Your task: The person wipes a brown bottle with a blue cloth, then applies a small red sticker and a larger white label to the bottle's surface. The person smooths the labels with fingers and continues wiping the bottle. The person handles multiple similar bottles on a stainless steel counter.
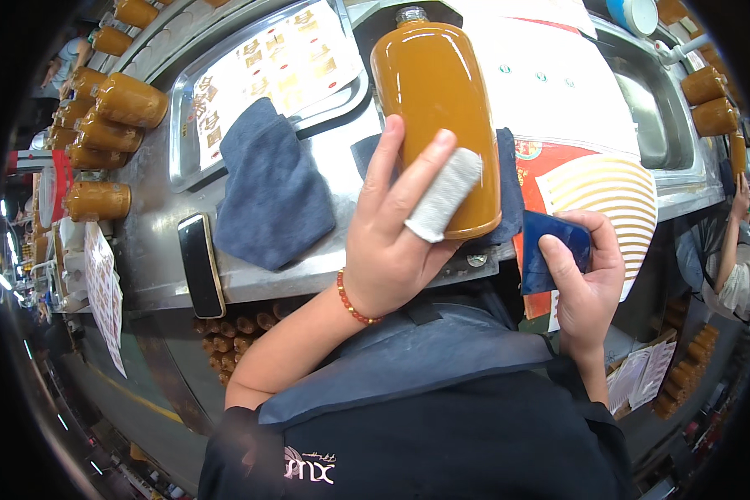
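A large amber-brown glass bottle [435, 92] with a clear neck lies on a dark blue cloth [508, 179], its base toward me. My left hand [396, 229] grips the bottle near its base, fingers laid along the glass and the thumb tucked by the bottom edge. One finger wears a grey fabric sleeve [446, 196], and a red bead bracelet [352, 302] circles the wrist. Pinched between thumb and fingers of my right hand [590, 292] is a flat blue plastic scraper [550, 250], held just right of the bottle over printed sheets.
Left of the bottle lie a folded blue cloth [273, 192], a phone [202, 265] and a metal tray [179, 158] of label sheets [287, 71]. A red and white printed sheet [567, 112] spreads rightward, by a sink [646, 92]. More brown bottles [112, 125] stand at far left.
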Motion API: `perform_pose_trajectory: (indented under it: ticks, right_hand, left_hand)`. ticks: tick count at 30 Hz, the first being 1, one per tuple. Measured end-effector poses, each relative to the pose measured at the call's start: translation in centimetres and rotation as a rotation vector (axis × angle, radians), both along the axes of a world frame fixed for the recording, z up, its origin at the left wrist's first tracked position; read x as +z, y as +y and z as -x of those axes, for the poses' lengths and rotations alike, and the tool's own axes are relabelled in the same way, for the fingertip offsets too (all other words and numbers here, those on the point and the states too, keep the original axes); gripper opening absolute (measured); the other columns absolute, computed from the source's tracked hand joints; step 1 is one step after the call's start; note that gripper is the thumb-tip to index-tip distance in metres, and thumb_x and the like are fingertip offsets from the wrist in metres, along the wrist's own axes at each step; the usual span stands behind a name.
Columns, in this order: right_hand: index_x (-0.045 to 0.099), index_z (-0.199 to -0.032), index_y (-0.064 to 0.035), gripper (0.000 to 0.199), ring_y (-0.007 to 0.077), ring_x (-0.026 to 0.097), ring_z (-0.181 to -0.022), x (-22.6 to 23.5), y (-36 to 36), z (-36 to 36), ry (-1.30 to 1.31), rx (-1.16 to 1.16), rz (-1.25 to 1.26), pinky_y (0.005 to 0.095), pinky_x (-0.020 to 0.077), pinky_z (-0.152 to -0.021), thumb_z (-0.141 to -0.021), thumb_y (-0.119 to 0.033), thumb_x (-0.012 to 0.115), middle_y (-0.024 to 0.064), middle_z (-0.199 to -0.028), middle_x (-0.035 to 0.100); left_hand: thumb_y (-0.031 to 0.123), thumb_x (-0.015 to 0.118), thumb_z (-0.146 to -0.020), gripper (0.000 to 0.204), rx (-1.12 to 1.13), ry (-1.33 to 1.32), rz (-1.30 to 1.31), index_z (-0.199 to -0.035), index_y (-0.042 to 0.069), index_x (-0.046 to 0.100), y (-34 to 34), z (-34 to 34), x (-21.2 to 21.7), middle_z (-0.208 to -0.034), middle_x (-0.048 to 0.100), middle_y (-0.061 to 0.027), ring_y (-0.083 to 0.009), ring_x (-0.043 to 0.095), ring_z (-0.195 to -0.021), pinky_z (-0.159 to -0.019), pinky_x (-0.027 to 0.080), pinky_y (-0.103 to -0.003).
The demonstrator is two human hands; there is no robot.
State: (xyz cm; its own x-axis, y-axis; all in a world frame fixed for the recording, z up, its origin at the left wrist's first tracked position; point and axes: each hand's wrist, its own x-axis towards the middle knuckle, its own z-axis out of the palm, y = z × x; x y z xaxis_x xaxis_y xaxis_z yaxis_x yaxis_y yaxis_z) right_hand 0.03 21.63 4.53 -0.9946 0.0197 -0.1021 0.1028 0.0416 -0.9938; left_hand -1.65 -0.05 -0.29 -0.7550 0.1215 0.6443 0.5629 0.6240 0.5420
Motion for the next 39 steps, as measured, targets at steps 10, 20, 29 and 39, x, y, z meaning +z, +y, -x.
perform_pose_trajectory:
  ticks: [10, 20, 29, 39]
  right_hand:
    - [0.06, -0.116, -0.0013, 0.025, 0.0054, 0.061, -0.09, -0.4, 0.5, 0.4, -0.022, 0.004, 0.099, 0.0195, 0.0507, -0.08, -0.093, 0.003, 0.07, 0.0017, -0.102, 0.065]
    - [0.059, -0.116, -0.0006, 0.026, 0.0064, 0.062, -0.092, 0.2, 0.3, 0.1, -0.031, -0.026, 0.098, 0.0203, 0.0508, -0.081, -0.093, 0.002, 0.07, 0.0025, -0.102, 0.065]
    - [0.063, -0.11, -0.0027, 0.023, 0.0058, 0.061, -0.081, -0.7, -2.3, 0.4, -0.011, 0.139, -0.073, 0.0212, 0.0511, -0.073, -0.09, -0.006, 0.076, 0.0011, -0.094, 0.067]
    - [0.062, -0.108, -0.0003, 0.021, 0.0057, 0.059, -0.082, -1.4, -0.6, 1.0, -0.084, 0.082, -0.164, 0.0199, 0.0488, -0.072, -0.091, -0.005, 0.075, 0.0012, -0.095, 0.064]
  left_hand:
    - [0.013, 0.072, -0.078, 0.037, -0.147, 0.054, 0.111, -0.114, 0.005, 0.075, -2.5, -2.2, -0.8, -0.134, 0.065, -0.0072, -0.04, 0.052, -0.135, -0.104, 0.05, -0.05]
    - [0.026, 0.075, -0.08, 0.039, -0.138, 0.129, 0.455, -0.117, 0.014, 0.075, -0.4, 0.7, 1.7, -0.139, 0.063, -0.0061, -0.037, 0.048, -0.141, -0.117, 0.038, -0.052]
    - [0.024, 0.09, -0.075, 0.082, 0.016, 0.051, 0.114, -0.143, -0.003, 0.053, -0.1, 0.7, 0.1, -0.154, 0.044, -0.0213, -0.0451, 0.035, -0.147, -0.118, 0.036, -0.049]
    - [0.019, 0.087, -0.078, 0.059, -0.093, 0.077, 0.128, -0.128, -0.002, 0.065, -2.1, -1.2, -0.8, -0.149, 0.049, -0.018, -0.0403, 0.047, -0.137, -0.111, 0.043, -0.048]
